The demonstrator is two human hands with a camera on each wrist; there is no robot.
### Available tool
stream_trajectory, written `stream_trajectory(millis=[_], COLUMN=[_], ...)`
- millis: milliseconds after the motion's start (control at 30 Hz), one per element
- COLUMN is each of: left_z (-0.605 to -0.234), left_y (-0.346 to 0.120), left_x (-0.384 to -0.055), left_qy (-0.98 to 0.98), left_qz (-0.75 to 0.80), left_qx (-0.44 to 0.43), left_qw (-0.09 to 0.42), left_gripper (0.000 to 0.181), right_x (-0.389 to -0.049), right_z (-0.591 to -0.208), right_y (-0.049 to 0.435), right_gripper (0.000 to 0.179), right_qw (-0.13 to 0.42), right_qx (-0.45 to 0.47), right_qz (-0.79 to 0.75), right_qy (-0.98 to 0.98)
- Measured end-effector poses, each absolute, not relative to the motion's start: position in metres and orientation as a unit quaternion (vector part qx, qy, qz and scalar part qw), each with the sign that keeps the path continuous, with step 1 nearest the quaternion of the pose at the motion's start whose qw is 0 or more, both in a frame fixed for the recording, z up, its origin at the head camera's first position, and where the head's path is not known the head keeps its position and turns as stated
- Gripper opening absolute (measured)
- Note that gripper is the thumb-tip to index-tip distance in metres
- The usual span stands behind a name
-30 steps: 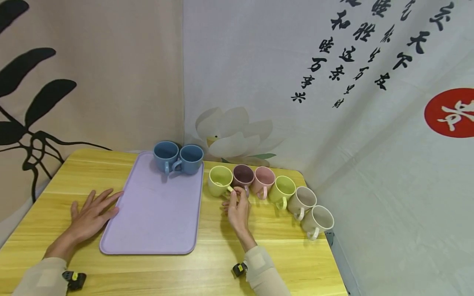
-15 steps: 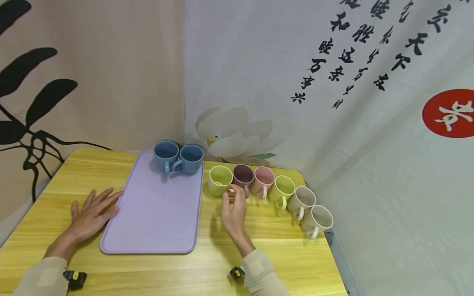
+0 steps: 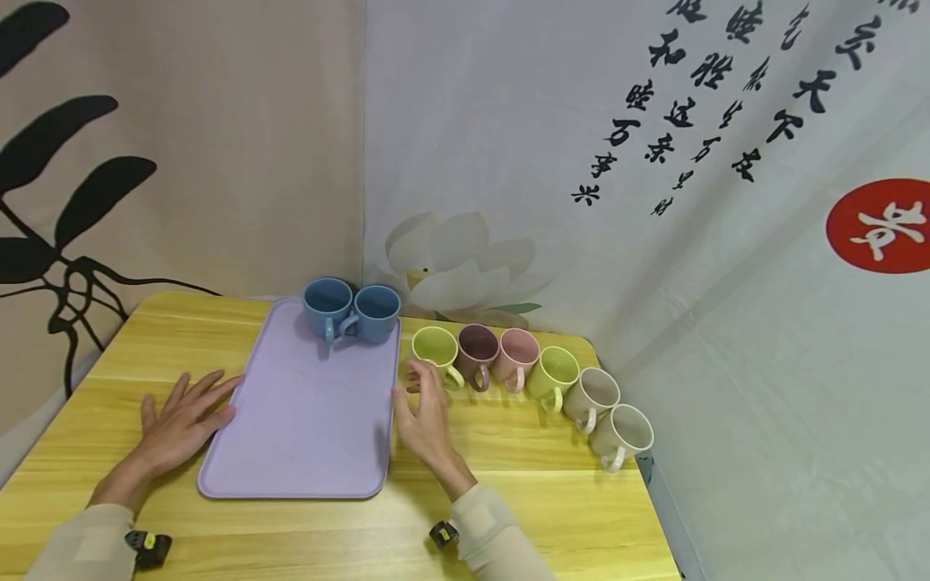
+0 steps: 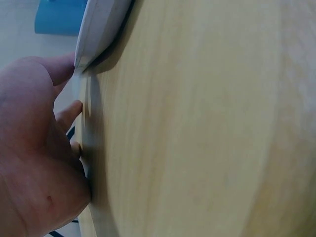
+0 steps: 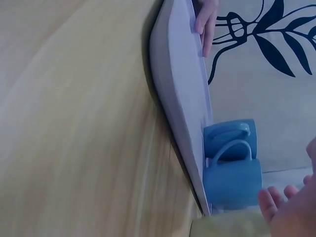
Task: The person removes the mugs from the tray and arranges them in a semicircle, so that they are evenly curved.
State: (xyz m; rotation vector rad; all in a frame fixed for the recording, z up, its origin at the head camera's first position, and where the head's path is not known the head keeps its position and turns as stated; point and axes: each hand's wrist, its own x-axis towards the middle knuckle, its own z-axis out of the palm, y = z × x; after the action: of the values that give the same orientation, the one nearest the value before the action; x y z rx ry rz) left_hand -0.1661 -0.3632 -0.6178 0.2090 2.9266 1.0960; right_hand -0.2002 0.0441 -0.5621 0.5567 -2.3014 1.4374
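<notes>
My left hand lies with fingers spread at the left edge of a lilac tray. In the left wrist view, its fingers touch the tray's rim. My right hand hovers beside the tray's right edge with loosely bent fingers, holding nothing. Just behind its fingertips stands a yellow-green mug, partly covered by the hand, its handle turned to the right. Two blue mugs stand upright at the tray's far end. In the right wrist view, the right hand is apart from the blue mugs.
Right of the yellow-green mug runs a curved row: a dark purple mug, a pink mug, another yellow-green mug and two beige mugs. A printed cloth hangs behind the wooden table.
My right hand has released the left yellow-green mug's handle and moved left towards the tray. That mug's handle is now uncovered. My left hand stays at the tray edge.
</notes>
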Motion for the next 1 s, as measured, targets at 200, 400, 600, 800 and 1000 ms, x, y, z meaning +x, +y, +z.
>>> stream_trajectory(millis=[200, 400, 600, 800, 1000], left_z=[-0.617, -0.617, -0.617, -0.615, -0.615], left_y=[-0.363, -0.363, -0.364, -0.364, -0.364], left_x=[-0.166, -0.166, -0.166, -0.166, -0.166], left_qy=[0.934, 0.933, 0.934, 0.935, 0.936], left_qz=[0.35, 0.353, 0.351, 0.348, 0.347], left_qx=[0.068, 0.069, 0.062, 0.06, 0.06], left_qw=[0.002, 0.003, 0.018, 0.025, 0.023], left_gripper=[0.06, 0.061, 0.061, 0.062, 0.062], right_x=[-0.205, -0.217, -0.232, -0.248, -0.261], right_z=[-0.562, -0.563, -0.56, -0.56, -0.559], right_y=[0.03, 0.013, -0.006, -0.025, -0.041], right_gripper=[0.048, 0.054, 0.058, 0.062, 0.07], right_qw=[0.133, 0.087, 0.02, -0.017, -0.054], right_qx=[0.178, 0.164, 0.138, 0.123, 0.115], right_qz=[0.514, 0.521, 0.558, 0.591, 0.621], right_qy=[-0.828, -0.833, -0.818, -0.797, -0.773])
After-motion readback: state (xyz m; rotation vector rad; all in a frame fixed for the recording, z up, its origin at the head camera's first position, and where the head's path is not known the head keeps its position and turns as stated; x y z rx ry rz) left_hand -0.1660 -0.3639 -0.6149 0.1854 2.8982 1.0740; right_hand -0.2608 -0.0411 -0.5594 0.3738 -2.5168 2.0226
